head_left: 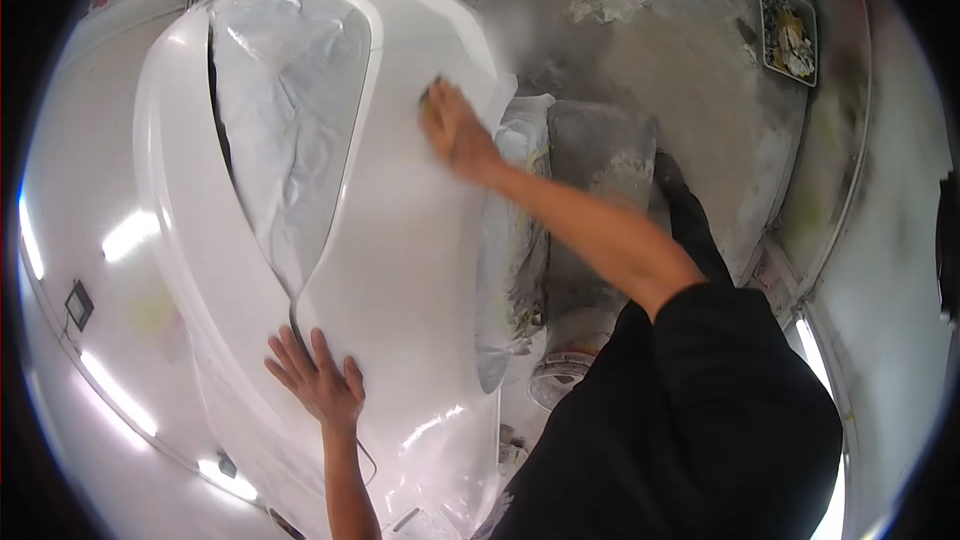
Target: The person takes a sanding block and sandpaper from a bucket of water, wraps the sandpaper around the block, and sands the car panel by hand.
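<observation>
A white car body panel stretches in front of me, dull in its middle and glossy toward the lower end. My right hand, blurred by motion, presses a small dark-and-yellowish pad onto its upper part. Most of the pad is hidden under the fingers. Lower down, my left hand lies with spread fingers across the seam between two panels. It holds nothing. Above it, wrinkled clear plastic film covers a long, pointed opening, probably the headlight's.
More masking film hangs along the panel's right edge, beside a grey box-like block. A round metal can-like item is near my legs. A tray of scraps lies on the stained floor. Bright tube lights line the wall.
</observation>
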A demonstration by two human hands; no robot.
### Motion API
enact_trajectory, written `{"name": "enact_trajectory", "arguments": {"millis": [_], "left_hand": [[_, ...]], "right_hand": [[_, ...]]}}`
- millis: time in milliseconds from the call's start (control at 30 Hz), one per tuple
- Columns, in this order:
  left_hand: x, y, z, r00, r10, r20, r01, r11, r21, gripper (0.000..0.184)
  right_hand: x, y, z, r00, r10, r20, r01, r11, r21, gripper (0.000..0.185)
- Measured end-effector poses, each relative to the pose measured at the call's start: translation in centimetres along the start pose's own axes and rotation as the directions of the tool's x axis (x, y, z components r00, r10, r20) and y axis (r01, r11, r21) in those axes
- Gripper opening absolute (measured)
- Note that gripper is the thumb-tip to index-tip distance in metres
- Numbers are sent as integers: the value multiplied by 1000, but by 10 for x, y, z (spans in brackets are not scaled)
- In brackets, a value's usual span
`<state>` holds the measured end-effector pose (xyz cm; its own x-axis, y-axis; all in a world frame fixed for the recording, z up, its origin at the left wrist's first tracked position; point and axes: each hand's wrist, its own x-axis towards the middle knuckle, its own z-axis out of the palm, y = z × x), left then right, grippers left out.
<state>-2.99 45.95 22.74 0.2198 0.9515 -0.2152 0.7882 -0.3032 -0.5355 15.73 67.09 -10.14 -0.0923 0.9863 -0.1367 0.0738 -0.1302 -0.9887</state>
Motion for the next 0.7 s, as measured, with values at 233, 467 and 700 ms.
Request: {"name": "enact_trajectory", "arguments": {"millis": [233, 467, 700], "left_hand": [[2, -1, 5, 998, 28, -61, -28, 1000, 5, 61], [1, 4, 1, 999, 17, -46, -17, 1000, -3, 61], [-3, 2, 5, 1000, 11, -10, -11, 1000, 23, 63]], "right_hand": [[41, 64, -2, 993, 90, -78, -87, 995, 40, 53], [-121, 0, 33, 986, 131, -100, -116, 983, 145, 71], [6, 77, 8, 888, 429, -164, -303, 816, 493, 54]]}}
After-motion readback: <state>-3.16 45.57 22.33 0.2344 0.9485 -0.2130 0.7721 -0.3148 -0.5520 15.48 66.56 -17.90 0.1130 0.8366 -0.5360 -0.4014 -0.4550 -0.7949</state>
